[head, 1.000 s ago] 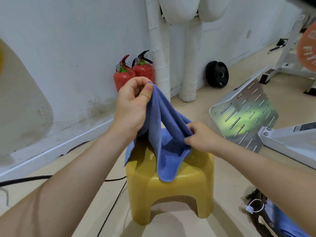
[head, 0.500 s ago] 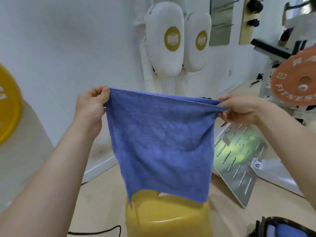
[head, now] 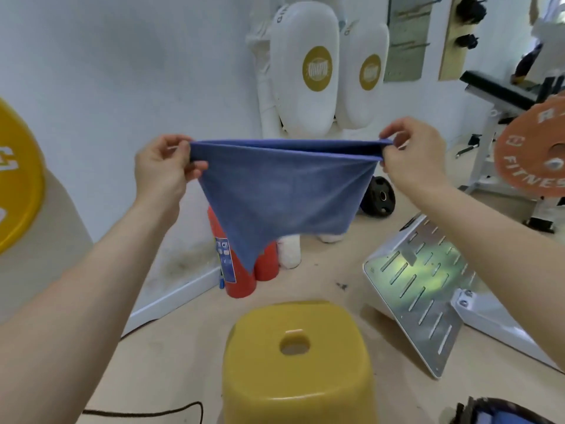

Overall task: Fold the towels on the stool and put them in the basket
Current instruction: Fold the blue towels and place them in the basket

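Observation:
A blue towel (head: 281,191) hangs in the air, doubled over, its top edge stretched level between my hands. My left hand (head: 163,169) pinches its left corners and my right hand (head: 409,154) pinches its right corners. The towel's lower edge hangs unevenly, with a point at the lower left. Below it stands the yellow plastic stool (head: 296,362), its top bare, with a grip hole in the middle. The dark basket (head: 501,413) shows at the bottom right corner, with blue cloth inside it.
Two red fire extinguishers (head: 241,270) stand by the white wall behind the towel. A perforated metal plate (head: 425,292) leans on the floor at the right. White strike pads (head: 308,71) hang above. A black cable (head: 143,411) lies on the floor at the left.
The towel was lifted off the stool and spread wide. It now hangs shorter and doubled over, held higher above the stool, whose top is fully visible.

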A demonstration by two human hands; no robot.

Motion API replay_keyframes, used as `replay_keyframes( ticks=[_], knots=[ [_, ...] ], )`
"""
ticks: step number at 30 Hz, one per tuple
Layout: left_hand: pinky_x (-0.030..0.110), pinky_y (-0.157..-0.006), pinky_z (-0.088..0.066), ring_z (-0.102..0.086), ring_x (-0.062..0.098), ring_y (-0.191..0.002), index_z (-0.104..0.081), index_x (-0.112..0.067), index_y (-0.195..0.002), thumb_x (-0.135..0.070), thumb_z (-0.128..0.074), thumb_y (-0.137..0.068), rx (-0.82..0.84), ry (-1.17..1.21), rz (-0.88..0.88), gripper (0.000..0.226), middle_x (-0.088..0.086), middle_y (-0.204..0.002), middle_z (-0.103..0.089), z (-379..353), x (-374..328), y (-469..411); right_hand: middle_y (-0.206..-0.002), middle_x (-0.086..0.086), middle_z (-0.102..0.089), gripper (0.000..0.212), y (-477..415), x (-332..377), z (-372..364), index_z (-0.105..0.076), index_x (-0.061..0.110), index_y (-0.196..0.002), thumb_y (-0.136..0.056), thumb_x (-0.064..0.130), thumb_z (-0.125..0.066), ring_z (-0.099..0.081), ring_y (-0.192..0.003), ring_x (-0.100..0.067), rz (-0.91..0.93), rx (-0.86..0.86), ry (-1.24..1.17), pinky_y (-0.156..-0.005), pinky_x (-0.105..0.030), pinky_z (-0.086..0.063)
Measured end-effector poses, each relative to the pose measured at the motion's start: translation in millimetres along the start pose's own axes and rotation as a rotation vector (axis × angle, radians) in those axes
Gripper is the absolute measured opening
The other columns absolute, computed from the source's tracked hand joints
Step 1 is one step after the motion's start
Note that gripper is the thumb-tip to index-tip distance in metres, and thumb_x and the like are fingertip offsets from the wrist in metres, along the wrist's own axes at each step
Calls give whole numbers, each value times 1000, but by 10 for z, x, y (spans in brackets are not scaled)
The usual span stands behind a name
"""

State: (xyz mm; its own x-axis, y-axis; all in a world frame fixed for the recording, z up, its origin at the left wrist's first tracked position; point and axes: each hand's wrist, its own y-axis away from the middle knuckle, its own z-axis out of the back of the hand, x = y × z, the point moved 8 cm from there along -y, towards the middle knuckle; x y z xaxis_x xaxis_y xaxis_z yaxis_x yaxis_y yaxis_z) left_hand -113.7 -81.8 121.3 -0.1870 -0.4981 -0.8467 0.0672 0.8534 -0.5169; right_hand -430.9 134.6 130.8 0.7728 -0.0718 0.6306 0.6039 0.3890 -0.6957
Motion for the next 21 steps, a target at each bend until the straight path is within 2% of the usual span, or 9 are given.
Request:
replay_keyframes(
  ticks=[2,5,9,12,14,16,17,19,21],
  knots=[
    [20,-64,-56,-66,11,-58,-61,-18,-80,-6,-49,-97,74,34,-20,24,-1,-71,-66,74,-12,204,-71,0,-54,22,223,-64,51,-62,20,-86,-76,4,-53,-62,-72,-34,47,55,-2,-69,-47,-53],
    [20,-66,-56,-68,11,-61,-63,-15,-81,1,-49,-95,203,-91,50,26,-6,-63,-70,272,426,711,-65,1,-54,22,862,-477,-74,-60,19,-76,-71,-2,-55,-62,-67,-36,-6,249,37,-65,-46,-52],
    [20,-66,-58,-67,13,-59,-64,-8,-76,11,-48,-92,364,-215,303,29,-1,-62,-69,549,1371,1578,-68,-9,-56,41,2018,-1205,-424,-50,26,-62,-66,-15,-54,-59,-60,-27,-146,552,127,-56,-32,-51],
    [22,-61,-55,-64,18,-57,-66,-4,-70,15,-50,-88,473,-294,483,31,8,-62,-67,747,1896,2189,-78,-11,-51,45,2729,-1621,-588,-50,24,-61,-67,-20,-47,-61,-56,-20,-233,717,95,-49,-16,-45],
    [23,-58,-53,-62,20,-55,-68,-3,-69,11,-54,-88,479,-327,573,27,11,-60,-66,843,2104,2457,-78,-5,-51,44,3000,-1784,-626,-51,25,-59,-64,-19,-48,-57,-58,-12,-241,772,99,-57,-18,-45],
    [23,-57,-54,-60,21,-54,-70,-5,-64,0,-60,-89,446,-344,633,27,8,-56,-62,891,2235,2589,-77,1,-53,44,3118,-1863,-628,-58,28,-68,-64,-16,-52,-56,-62,-12,-266,786,90,-65,-23,-46],
    [23,-58,-54,-59,20,-55,-71,-7,-62,-6,-62,-89,425,-350,657,29,6,-56,-62,912,2286,2621,-77,2,-54,44,3143,-1874,-626,-60,28,-67,-66,-16,-55,-55,-63,-11,-291,788,69,-66,-20,-44],
    [28,-62,-55,-57,18,-55,-73,-5,-64,-12,-65,-88,383,-360,687,26,5,-59,-62,934,2352,2655,-76,2,-56,41,3168,-1891,-630,-62,24,-58,-68,-16,-59,-53,-63,-6,-352,788,14,-61,-11,-40],
    [36,-71,-53,-56,19,-57,-71,1,-70,-10,-66,-87,338,-358,711,21,2,-56,-60,963,2400,2683,-74,1,-58,34,3197,-1916,-630,-68,18,-61,-69,-15,-62,-50,-55,-4,-436,780,-68,-54,-10,-38]
  ],
)
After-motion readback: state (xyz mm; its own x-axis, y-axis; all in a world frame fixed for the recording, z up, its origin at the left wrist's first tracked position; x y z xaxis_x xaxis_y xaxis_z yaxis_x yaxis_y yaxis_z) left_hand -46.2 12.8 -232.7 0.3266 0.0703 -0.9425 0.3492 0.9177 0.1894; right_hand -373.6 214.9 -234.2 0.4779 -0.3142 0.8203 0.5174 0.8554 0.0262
